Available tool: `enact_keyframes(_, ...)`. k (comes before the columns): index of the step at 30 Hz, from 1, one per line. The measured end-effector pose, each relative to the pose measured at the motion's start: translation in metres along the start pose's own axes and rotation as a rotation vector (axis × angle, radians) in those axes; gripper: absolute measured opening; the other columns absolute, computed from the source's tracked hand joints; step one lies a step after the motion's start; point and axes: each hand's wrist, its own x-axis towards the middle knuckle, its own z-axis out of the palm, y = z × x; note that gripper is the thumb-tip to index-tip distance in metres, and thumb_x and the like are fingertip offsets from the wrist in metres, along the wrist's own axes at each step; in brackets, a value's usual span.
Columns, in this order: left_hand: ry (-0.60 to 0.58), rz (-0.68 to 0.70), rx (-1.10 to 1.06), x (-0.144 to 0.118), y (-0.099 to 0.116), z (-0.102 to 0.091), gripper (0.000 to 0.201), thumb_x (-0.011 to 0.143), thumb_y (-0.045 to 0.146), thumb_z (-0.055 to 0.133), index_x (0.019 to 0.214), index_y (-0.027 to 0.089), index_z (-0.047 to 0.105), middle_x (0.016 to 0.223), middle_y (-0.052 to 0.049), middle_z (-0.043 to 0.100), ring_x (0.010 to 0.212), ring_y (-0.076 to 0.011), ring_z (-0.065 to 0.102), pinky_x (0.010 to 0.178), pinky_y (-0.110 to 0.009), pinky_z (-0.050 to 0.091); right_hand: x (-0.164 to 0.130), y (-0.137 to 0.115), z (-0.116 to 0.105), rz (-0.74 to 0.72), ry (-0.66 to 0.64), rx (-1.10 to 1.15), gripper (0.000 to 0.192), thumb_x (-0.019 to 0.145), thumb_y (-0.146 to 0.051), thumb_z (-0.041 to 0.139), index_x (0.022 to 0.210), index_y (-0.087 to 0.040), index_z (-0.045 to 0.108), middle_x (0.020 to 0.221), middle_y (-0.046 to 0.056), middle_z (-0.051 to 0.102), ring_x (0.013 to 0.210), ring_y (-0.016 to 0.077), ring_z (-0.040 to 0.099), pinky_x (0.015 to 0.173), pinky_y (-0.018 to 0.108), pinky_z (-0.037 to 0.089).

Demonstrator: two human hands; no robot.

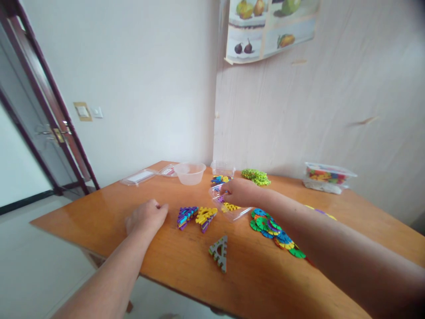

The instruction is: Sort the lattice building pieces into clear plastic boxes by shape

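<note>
While we work at the wooden bench [186, 261], status by item:

Right hand [241, 192]: ours, fingers curled onto a clear plastic tray [229, 208] holding small coloured pieces; tray sits mid-bench, tilted toward us.
Left hand [147, 216]: loosely fisted, knuckles down on the bench, just left of the triangles; we can't tell if anything is inside it.
Triangles: three counted. Purple one [186, 216] and yellow one [206, 217] touching side by side; grey one [219, 252] apart, nearer the front edge.
Flat disc cluster [274, 232]: one, green/blue/yellow, under our right forearm.
Green pile [256, 177]: one, near the wall.
Containers: one round clear bowl [190, 173], one lidded box of pieces [327, 177], flat clear lids at far left.
Risk 1: tray is tilted and only pinched at the rim; pieces could slide out onto the bench.
Risk 2: our right forearm hangs over the disc cluster; dropping the arm could scatter it.
Risk 3: grey triangle sits near the edge; a sleeve sweep could knock it off.
</note>
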Motion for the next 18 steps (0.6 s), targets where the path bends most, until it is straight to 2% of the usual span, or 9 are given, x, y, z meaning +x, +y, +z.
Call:
enact_keyframes(3, 0.01, 0.01, 0.001, 0.002, -0.002, 0.003, 0.04, 0.081, 0.055, 0.04, 0.092, 0.028, 0.067, 0.098, -0.012, 0.072, 0.094, -0.0362, 0.066, 0.076, -0.048, 0.047, -0.001, -0.014, -0.003, -0.193, 0.124, 0.055, 0.035, 0.087, -0.03, 0.054, 0.117, -0.026, 0.069, 0.116, 0.005, 0.071, 0.103, 0.0215, 0.064, 0.082, 0.028, 0.046)
enact_keyframes(7, 0.018, 0.018, 0.003, 0.005, -0.005, 0.007, 0.039, 0.083, 0.055, 0.038, 0.091, 0.029, 0.067, 0.098, -0.011, 0.072, 0.095, -0.0359, 0.066, 0.076, -0.048, 0.046, 0.0, -0.035, -0.004, -0.385, 0.121, -0.005, 0.041, 0.083, -0.031, 0.06, 0.123, -0.027, 0.065, 0.119, 0.007, 0.069, 0.113, 0.0255, 0.059, 0.093, 0.035, 0.044)
enact_keyframes(11, 0.016, 0.019, 0.004, 0.003, -0.004, 0.006, 0.039, 0.083, 0.055, 0.038, 0.091, 0.029, 0.067, 0.099, -0.011, 0.072, 0.095, -0.0354, 0.066, 0.076, -0.047, 0.046, 0.006, -0.048, -0.005, -0.419, 0.06, -0.1, 0.041, 0.082, -0.033, 0.06, 0.123, -0.028, 0.064, 0.111, 0.008, 0.07, 0.107, 0.0291, 0.061, 0.088, 0.04, 0.046)
enact_keyframes(18, 0.034, 0.012, -0.02, 0.002, -0.003, 0.006, 0.038, 0.081, 0.053, 0.041, 0.092, 0.028, 0.068, 0.099, -0.012, 0.072, 0.095, -0.0352, 0.065, 0.077, -0.047, 0.046, 0.015, -0.055, -0.004, -0.429, -0.027, -0.128, 0.041, 0.082, -0.031, 0.059, 0.122, -0.029, 0.065, 0.11, 0.007, 0.071, 0.104, 0.0285, 0.063, 0.084, 0.039, 0.047)
